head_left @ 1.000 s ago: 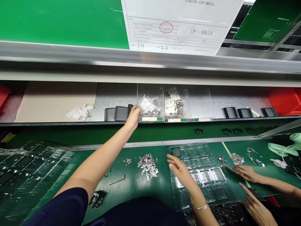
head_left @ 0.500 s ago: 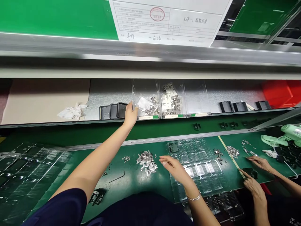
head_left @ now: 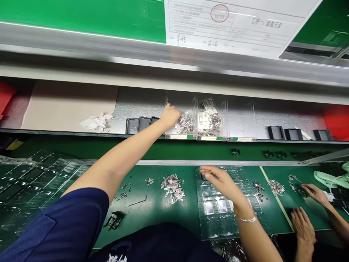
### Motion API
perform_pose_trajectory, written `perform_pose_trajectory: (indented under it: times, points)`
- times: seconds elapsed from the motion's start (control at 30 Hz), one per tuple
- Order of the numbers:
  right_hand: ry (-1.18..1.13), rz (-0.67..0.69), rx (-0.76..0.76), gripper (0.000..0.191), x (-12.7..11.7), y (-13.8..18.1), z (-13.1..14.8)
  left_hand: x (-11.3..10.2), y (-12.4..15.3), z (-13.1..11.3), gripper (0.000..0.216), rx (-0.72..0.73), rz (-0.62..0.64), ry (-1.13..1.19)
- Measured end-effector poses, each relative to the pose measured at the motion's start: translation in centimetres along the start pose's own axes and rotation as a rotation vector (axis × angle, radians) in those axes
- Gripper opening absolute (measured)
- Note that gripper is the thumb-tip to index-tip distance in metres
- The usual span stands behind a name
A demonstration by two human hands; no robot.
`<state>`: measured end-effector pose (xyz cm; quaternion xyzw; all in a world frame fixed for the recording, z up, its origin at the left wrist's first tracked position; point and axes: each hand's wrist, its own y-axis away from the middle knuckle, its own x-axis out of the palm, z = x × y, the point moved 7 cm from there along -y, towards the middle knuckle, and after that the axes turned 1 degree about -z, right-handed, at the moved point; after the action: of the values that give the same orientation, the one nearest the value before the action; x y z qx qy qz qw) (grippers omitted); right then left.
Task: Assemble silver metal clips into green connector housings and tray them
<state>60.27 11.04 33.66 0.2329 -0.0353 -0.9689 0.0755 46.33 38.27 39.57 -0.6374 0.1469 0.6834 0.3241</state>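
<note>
My left hand (head_left: 170, 116) reaches into a clear plastic bin (head_left: 180, 136) on the shelf. Its fingers are curled onto a plastic bag (head_left: 187, 115) among small metal parts; the fingertips are partly hidden. My right hand (head_left: 219, 179) is held above a clear blister tray (head_left: 218, 222), palm down, fingers stretched out and holding nothing. Left of that tray, a pile of small silvery metal pieces (head_left: 173, 187) lies on the green bench. An L-shaped hex key (head_left: 137, 201) and a black part with metal pieces (head_left: 114, 220) lie farther left.
Bagged metal parts with white labels fill the neighbouring bin (head_left: 208, 122). Small black trays (head_left: 143, 124) and a crumpled white cloth (head_left: 96, 122) sit along the shelf. At right, another person's hands (head_left: 304, 225) work near loose metal parts (head_left: 276, 186). More clear trays (head_left: 40, 189) lie at left.
My left hand has moved from the bin's left edge into it, over the bag. My right hand has shifted farther over the clear tray, its fingers stretched out. The view has turned left.
</note>
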Motion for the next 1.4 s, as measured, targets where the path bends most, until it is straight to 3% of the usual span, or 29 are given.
perform_pose_trajectory:
  times: [0.13, 0.23, 0.27, 0.33, 0.47, 0.73, 0.9, 1.13, 1.3, 1.4]
  points:
    - [0.221, -0.085, -0.218, 0.032, -4.0, -5.4, 6.4, -0.6, -0.4, 1.1, 0.022, -0.034, -0.048, -0.054]
    - [0.557, -0.015, -0.396, 0.028, -3.3, -12.1, 11.2, -0.5, -0.7, 1.4, 0.022, -0.044, -0.073, -0.069]
    - [0.712, 0.063, -0.390, 0.028, -2.3, -14.6, 11.8, -0.5, -0.8, 1.4, 0.022, -0.046, -0.081, -0.071]
    - [1.028, 0.261, -0.229, 0.025, 0.0, -19.1, 10.9, -0.4, -0.9, 1.4, 0.023, -0.044, -0.096, -0.071]
    - [1.201, 0.391, -0.016, 0.012, 2.4, -23.9, 8.8, -0.3, -0.9, 1.4, 0.027, -0.024, -0.113, -0.060]
    - [1.094, 0.554, -0.022, 0.040, 3.9, -24.2, 7.1, -0.1, -1.0, 1.2, 0.028, -0.013, -0.118, -0.039]
    - [0.994, 0.532, -0.042, 0.035, 4.6, -24.2, 6.8, -0.2, -0.9, 1.0, 0.023, 0.005, -0.130, -0.045]
    - [0.819, 0.386, -0.186, 0.017, 4.6, -24.4, 6.9, 0.2, -0.8, 1.3, 0.021, 0.016, -0.130, -0.073]
    - [0.663, 0.465, -0.234, 0.017, 5.1, -24.5, 7.1, 0.1, -0.8, 1.2, 0.019, 0.032, -0.121, -0.085]
    - [0.612, 0.483, -0.198, 0.026, 5.2, -24.5, 7.3, 0.0, -0.7, 1.2, 0.019, 0.033, -0.115, -0.087]
